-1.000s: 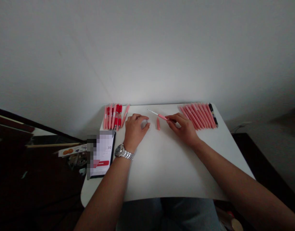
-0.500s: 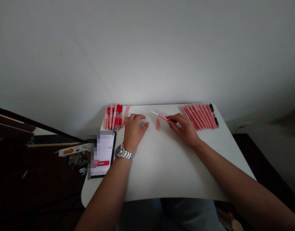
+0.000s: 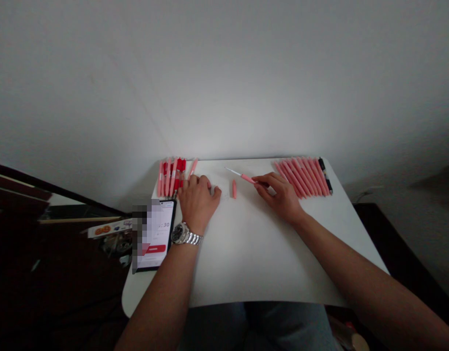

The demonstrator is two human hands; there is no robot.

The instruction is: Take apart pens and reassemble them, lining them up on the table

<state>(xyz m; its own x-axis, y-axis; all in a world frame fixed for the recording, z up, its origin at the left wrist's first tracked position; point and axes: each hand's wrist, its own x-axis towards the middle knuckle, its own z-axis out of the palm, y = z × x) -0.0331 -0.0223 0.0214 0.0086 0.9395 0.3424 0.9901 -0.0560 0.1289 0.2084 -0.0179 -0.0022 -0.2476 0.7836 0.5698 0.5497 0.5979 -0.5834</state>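
Note:
My right hand (image 3: 281,197) pinches a pink pen barrel (image 3: 248,179), with the thin white refill (image 3: 234,171) sticking out of it toward the left. A short pink barrel piece (image 3: 234,189) lies by itself on the table between my hands. Close to it are faint, clear small bits (image 3: 225,196), too indistinct to name. My left hand (image 3: 198,202) rests palm down beside the left row of pens, fingers bent and thumb apart, with nothing visible in it. A single pink pen (image 3: 193,167) is partly hidden behind its fingers.
Pink and red pens (image 3: 168,180) line the table's left rear. At the right rear lies a row of pink pens (image 3: 301,175) ending in a black pen (image 3: 326,175). A phone (image 3: 156,243) sits on the left edge of the white table (image 3: 264,263); a wall (image 3: 246,87) rises behind.
My left hand has shifted left, toward the left row of pens. The short barrel piece on the table has moved slightly left. My right hand and its pen barrel have barely moved.

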